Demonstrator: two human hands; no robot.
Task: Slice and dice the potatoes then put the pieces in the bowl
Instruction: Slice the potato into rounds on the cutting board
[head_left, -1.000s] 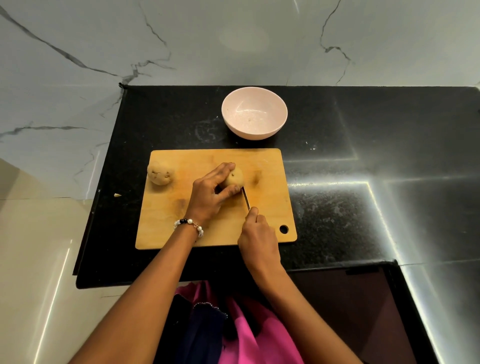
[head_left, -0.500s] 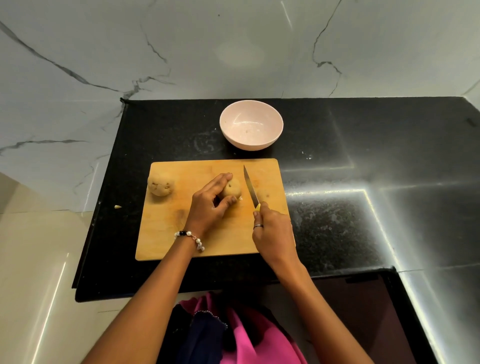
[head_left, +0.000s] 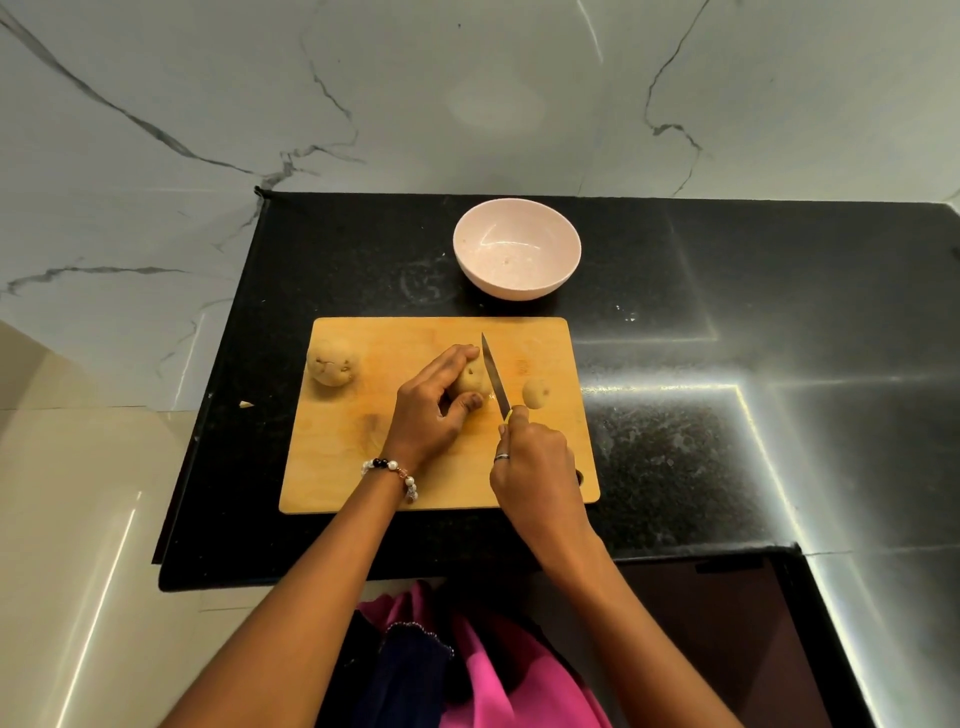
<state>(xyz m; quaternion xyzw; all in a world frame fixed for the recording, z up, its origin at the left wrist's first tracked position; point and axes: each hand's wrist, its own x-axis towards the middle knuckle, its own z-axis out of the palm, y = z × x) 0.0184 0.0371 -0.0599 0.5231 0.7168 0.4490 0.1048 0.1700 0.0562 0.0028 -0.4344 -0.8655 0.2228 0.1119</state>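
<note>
Potato being cut (head_left: 471, 382): mid cutting board (head_left: 363, 452), pinched by left hand (head_left: 428, 415) fingers + thumb. Knife (head_left: 493, 376): gripped in right hand (head_left: 535, 462), blade vs potato's right side. Cut piece (head_left: 537, 392): right of blade, on board. Whole potato (head_left: 331, 362): board's far-left corner. Bowl (head_left: 517, 248): just beyond board on black counter (head_left: 727, 312), no pieces inside. Small scrap (head_left: 245, 404): on counter, left of board.

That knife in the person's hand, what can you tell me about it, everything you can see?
The knife is small, with a narrow, pointed, shiny metal blade and a handle that shows a bit of yellow where it leaves the right hand, whose curled fingers grip it. The tip points away from the person, toward the bowl. The blade lies against the right side of the potato that the left hand holds on the wooden cutting board.
</note>
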